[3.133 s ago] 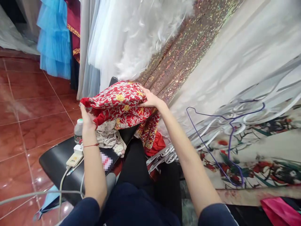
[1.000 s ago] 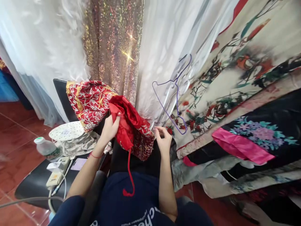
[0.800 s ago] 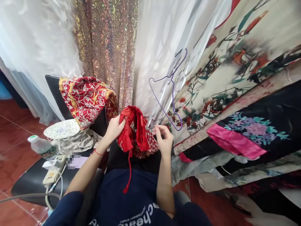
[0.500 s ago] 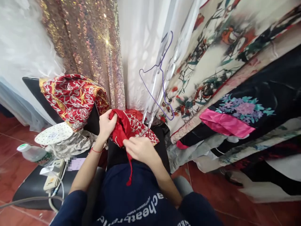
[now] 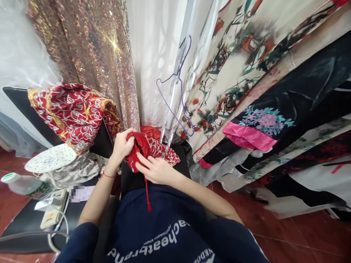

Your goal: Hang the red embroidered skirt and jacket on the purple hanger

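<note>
Red embroidered cloth is lying bunched in your lap, just in front of the sequin curtain. Your left hand is gripping its upper left fold, with the fingers curled tight around the fabric. Your right hand is resting on the near edge, with the fingertips pinching the red lining; a red cord is hanging from that spot down over your dark shirt. White lettering on the shirt is showing upside down and only in part, so it is not reading clearly. A second red patterned bundle is sitting on the black chair to your left, above a dotted white cloth. A purple hanger is hanging against the white drape. A water bottle and a power strip are lying well apart from your hands; the bottle's label is too blurred to read.
</note>
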### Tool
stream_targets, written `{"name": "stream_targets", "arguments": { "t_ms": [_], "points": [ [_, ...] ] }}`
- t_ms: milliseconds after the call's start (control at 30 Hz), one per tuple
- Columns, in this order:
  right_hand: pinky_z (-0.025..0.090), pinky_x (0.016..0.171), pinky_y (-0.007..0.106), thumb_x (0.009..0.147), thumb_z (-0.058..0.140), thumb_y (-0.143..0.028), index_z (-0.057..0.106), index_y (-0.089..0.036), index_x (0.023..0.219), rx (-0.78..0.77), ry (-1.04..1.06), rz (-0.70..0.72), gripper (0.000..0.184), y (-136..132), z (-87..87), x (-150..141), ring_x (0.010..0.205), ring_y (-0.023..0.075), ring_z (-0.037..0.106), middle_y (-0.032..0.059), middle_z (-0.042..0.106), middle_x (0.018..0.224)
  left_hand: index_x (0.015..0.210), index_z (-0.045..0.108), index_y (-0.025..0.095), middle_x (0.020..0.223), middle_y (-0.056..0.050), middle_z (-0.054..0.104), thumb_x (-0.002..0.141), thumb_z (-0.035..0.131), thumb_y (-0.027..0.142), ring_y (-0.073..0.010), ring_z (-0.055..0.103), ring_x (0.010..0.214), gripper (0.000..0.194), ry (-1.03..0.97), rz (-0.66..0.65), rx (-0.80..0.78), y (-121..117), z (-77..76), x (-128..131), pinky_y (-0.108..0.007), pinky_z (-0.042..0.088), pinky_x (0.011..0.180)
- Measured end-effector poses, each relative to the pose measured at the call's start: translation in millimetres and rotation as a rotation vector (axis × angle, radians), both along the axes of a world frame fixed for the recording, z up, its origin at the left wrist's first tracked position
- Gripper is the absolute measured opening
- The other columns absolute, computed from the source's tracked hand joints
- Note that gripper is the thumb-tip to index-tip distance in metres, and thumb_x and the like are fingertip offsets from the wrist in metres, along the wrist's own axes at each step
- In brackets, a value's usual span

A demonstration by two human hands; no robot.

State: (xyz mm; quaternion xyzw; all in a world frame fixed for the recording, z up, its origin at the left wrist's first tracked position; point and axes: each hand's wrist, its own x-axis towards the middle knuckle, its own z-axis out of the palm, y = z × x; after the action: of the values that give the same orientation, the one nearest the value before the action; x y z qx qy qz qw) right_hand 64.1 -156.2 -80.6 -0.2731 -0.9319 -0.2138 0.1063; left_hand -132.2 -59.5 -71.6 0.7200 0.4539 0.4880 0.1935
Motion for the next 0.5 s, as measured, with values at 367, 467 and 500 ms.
{"name": "stream_targets", "arguments": {
  "t_ms": [367,467,500],
  "points": [
    [0.049,0.071,0.035,0.104,0.039,-0.046,0.068,-0.015,0.112,-0.099,-0.061,-0.274,0.043,29.9,-23.1,47.3,0.097,0.0250,0.061,0.0171,0.061,0.140,0.079,0.066,0.021,0.065,0.000,0.060,0.072,0.043,0.025,-0.0171,0.053,0.061,0.025,0.123,0.290,-0.052,1.1,7.0,-20.6,-0.029,0.035,0.064],
    [0.048,0.073,0.036,0.101,0.047,-0.048,0.069,-0.014,0.113,-0.175,-0.149,-0.279,0.042,26.3,-33.1,69.8,0.101,0.0269,0.061,0.0185,0.061,0.140,0.081,0.067,0.021,0.069,0.000,0.064,0.071,0.043,0.026,-0.0186,0.056,0.067,0.027,0.120,0.342,-0.080,5.7,8.4,-26.1,-0.029,0.036,0.067],
    [0.048,0.074,0.035,0.101,0.049,-0.045,0.068,-0.014,0.116,-0.178,-0.166,-0.263,0.039,25.9,-35.0,76.8,0.104,0.0276,0.061,0.0186,0.060,0.142,0.080,0.067,0.022,0.069,0.000,0.064,0.071,0.043,0.026,-0.0188,0.057,0.068,0.027,0.115,0.352,-0.085,7.3,8.2,-28.1,-0.029,0.037,0.068]
  ]
}}
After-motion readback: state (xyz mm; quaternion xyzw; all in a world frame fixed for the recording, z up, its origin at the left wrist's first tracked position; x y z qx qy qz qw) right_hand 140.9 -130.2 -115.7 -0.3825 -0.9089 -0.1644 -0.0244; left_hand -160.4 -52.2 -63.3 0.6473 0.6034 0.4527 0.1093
